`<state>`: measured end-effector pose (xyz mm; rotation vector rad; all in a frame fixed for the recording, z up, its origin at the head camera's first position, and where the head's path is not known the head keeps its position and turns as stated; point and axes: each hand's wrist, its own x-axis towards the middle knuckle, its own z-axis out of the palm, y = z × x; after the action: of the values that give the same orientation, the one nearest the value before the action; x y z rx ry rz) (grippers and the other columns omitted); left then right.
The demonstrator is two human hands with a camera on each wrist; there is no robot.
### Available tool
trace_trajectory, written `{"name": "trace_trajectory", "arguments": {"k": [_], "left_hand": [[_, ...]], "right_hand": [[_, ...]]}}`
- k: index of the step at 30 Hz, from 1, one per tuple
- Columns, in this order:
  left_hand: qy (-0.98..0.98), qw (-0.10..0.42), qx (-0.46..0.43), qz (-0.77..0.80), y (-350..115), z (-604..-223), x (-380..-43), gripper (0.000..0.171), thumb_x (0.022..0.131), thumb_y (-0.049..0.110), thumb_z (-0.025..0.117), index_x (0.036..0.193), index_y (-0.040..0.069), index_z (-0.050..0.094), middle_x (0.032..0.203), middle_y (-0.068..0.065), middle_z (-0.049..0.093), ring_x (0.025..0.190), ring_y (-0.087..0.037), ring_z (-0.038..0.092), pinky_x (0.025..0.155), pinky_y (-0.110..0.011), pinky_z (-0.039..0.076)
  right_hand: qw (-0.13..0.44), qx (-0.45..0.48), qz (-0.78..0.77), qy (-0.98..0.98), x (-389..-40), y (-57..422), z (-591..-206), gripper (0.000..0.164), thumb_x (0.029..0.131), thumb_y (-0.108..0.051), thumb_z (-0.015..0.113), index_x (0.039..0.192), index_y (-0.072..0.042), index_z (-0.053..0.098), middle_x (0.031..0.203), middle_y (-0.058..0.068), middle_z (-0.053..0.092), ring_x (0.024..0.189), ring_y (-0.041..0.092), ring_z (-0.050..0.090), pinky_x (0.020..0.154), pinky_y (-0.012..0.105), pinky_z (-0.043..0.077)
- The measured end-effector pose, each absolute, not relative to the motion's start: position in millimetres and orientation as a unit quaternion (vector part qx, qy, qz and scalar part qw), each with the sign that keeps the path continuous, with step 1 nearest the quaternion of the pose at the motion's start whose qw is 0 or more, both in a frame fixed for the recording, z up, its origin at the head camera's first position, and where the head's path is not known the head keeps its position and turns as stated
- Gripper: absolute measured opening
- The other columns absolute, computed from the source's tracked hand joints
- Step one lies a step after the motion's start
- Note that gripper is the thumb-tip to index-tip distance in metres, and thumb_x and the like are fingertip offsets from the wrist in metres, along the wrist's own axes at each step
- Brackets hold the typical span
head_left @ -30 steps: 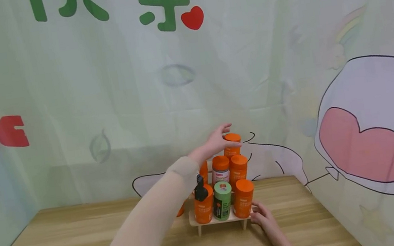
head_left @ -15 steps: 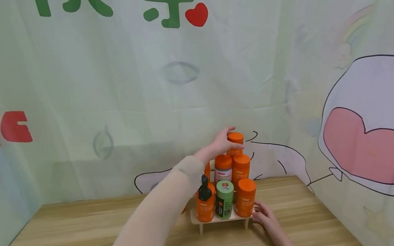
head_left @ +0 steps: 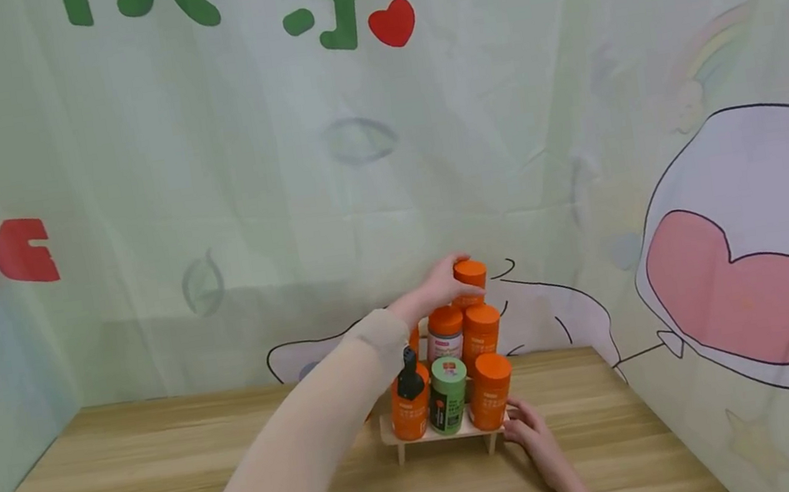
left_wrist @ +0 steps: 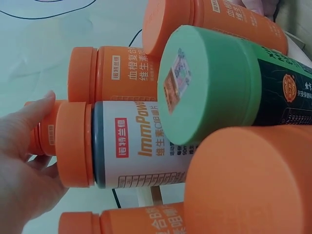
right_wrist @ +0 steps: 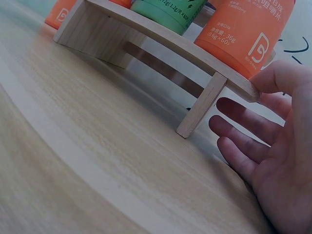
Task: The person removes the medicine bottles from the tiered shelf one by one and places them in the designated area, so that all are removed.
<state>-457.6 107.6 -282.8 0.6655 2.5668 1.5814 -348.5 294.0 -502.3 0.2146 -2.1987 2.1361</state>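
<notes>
My left hand (head_left: 441, 283) reaches over the rack and grips the orange bottle (head_left: 470, 271) at the top back; in the left wrist view its thumb lies on one side and its fingers curl behind. The tiered wooden rack (right_wrist: 202, 105) carries several supplement bottles. Ahead of the held one are a white-labelled bottle with an orange cap (left_wrist: 131, 141) and another orange bottle (head_left: 482, 330). A green jar (head_left: 447, 407) stands between two orange bottles in front. My right hand (right_wrist: 287, 141) pinches the rack's right end between thumb and index finger, its other fingers loosely bent below.
The rack stands on a wood-grain table (head_left: 169, 471) near the back. One more orange bottle (right_wrist: 59, 13) stands left of the rack. Behind hangs a pale printed curtain (head_left: 263, 172). A black wrist camera (head_left: 409, 376) on my left wrist overlaps the front-left bottle.
The left hand's raised fingers have drawn in closer round the top bottle. My right hand stays at the rack's end. The head view has shifted slightly.
</notes>
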Motion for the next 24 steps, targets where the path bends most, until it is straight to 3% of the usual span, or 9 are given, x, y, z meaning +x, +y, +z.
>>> {"name": "trace_trajectory", "arguments": {"k": [24], "left_hand": [[0.823,-0.021,0.180,0.538,97,-277,-448,0.065,0.087,0.013,0.074,0.143,0.009,0.041,0.138,-0.014,0.053,0.121,-0.031,0.054,0.101,-0.045,0.049]], "right_hand": [[0.034,0.055,0.702,-0.709,-346,291,-500,0.047,0.091,0.001,0.049,0.135,0.013,0.039,0.104,0.009,0.059,0.084,0.006,0.059,0.077,0.022,0.053]]}}
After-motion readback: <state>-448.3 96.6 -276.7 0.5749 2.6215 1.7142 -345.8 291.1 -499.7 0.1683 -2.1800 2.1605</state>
